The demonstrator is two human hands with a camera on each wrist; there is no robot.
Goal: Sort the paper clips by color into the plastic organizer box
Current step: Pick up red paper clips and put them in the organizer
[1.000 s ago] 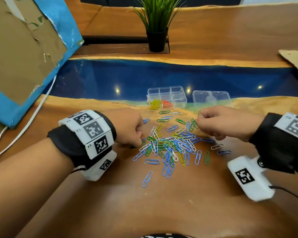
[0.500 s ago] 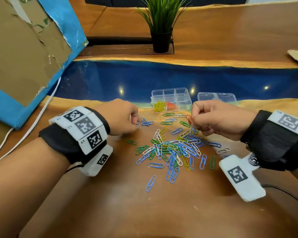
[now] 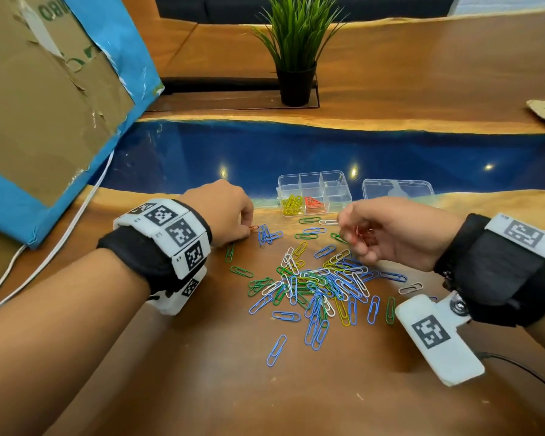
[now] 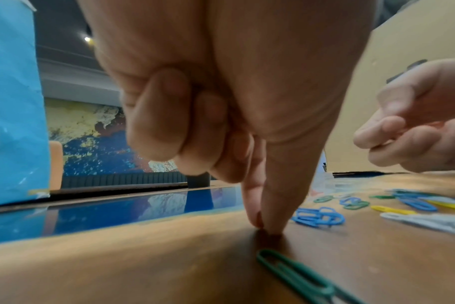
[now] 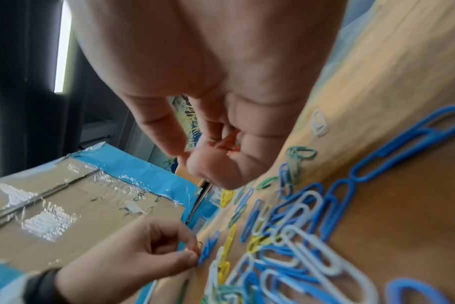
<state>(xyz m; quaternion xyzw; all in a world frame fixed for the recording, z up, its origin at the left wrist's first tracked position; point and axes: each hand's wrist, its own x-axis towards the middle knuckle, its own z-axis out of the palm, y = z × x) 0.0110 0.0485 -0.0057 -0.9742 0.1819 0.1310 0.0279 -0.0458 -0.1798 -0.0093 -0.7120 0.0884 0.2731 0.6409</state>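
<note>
A: Left hand (image 3: 224,212) — fingertips (image 4: 269,222) of thumb and forefinger pressed down on the table (image 3: 202,388), other fingers curled into the palm. A red clip (image 3: 253,228) shows at the tips in the head view; the left wrist view hides it, so I cannot tell whether it is pinched or only touched.

B: Right hand (image 3: 387,231)?

A: Raised over the far edge of the pile, fingers curled round a few red clips (image 5: 225,144) held between thumb and fingers.

B: Where are the paper clips?

A: The loose pile (image 3: 324,284) — blue, green, white, yellow — lies on the wood between the two wrists, with strays around it. A small knot of blue clips (image 3: 268,236) sits just right of the left fingertips; one green clip (image 4: 294,271) lies just near of them.

B: The organizer box?

A: The organizer box (image 3: 334,177) stands open beyond the pile at the blue resin strip. Yellow clips (image 3: 291,204) fill its near-left compartment, red ones the near-middle. Its clear lid (image 3: 397,188) lies just to the right.
</note>
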